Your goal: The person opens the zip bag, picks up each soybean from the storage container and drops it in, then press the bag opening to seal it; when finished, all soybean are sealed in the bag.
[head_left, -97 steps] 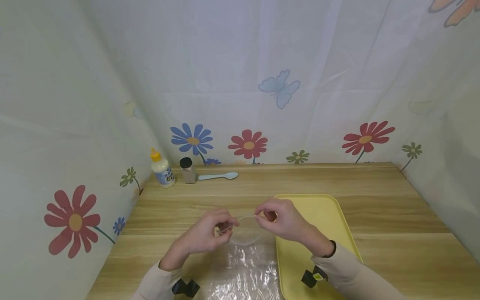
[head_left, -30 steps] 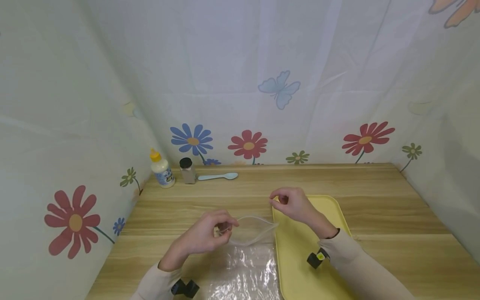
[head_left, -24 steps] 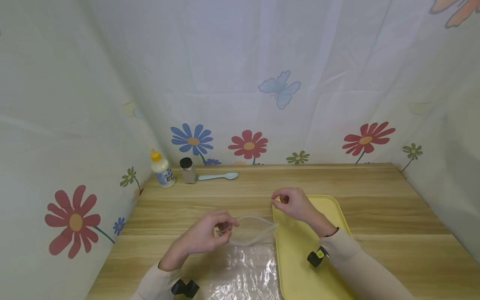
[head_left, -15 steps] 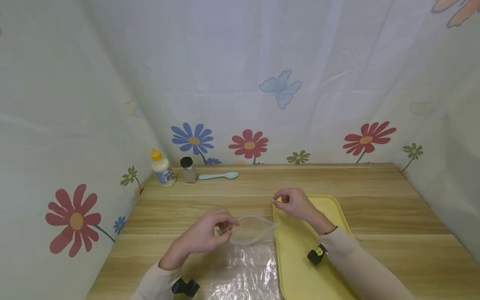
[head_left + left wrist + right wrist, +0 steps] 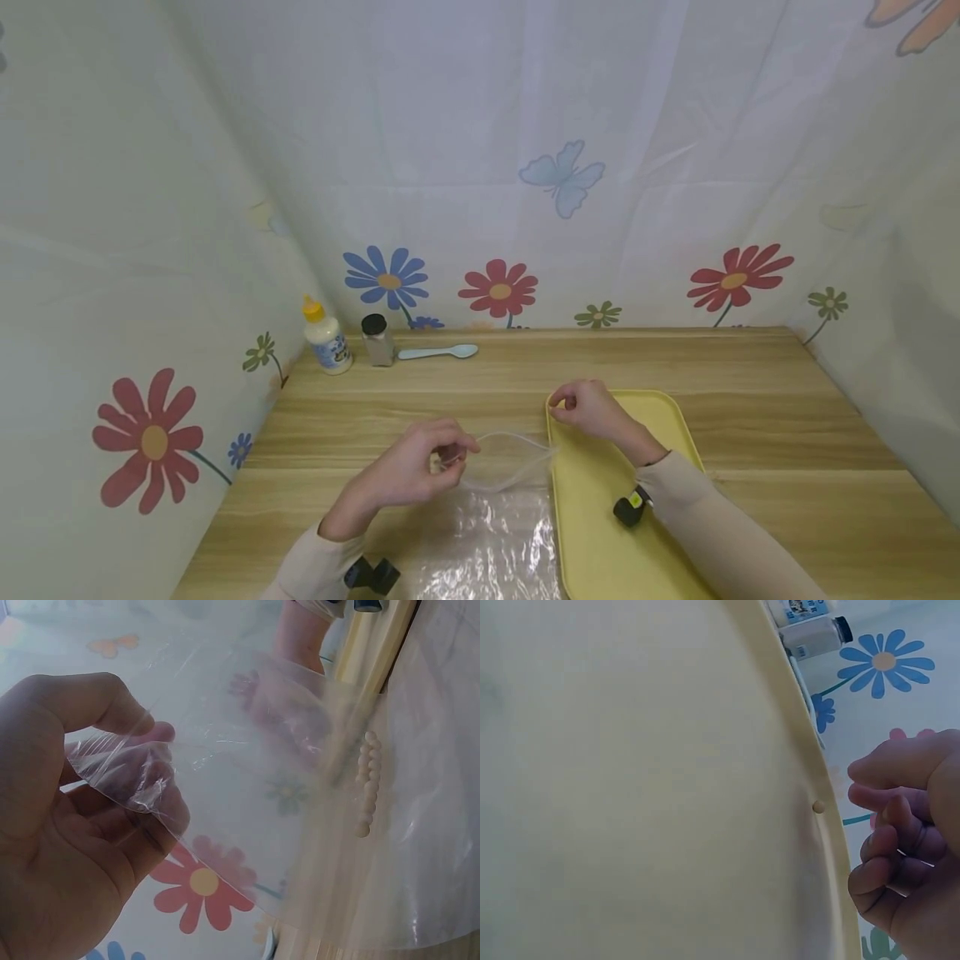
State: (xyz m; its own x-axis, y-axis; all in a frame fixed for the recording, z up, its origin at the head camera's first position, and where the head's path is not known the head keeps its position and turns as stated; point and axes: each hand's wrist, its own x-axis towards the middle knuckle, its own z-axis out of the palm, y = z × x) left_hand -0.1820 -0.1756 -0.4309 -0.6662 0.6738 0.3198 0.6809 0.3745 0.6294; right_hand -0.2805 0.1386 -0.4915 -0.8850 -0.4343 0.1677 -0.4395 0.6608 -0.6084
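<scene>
My left hand pinches the left edge of a clear plastic bag between thumb and fingers. The bag's mouth gapes to the right, and its body reaches down toward the table's front. In the left wrist view a short row of pale round beads shows through the film. My right hand hangs over the far left corner of a yellow tray, thumb and forefinger slightly apart, other fingers loosely curled. A small round bead lies at the tray's edge, close to those fingertips.
At the back left of the wooden table stand a white bottle with a yellow cap and a black-lidded jar. Beside them lies a light blue spoon. A flower-print curtain closes off the back and sides.
My right hand has let go of the bag's rim and moved right to the tray's far corner, lately sinking slightly. The left hand keeps its grip on the bag.
</scene>
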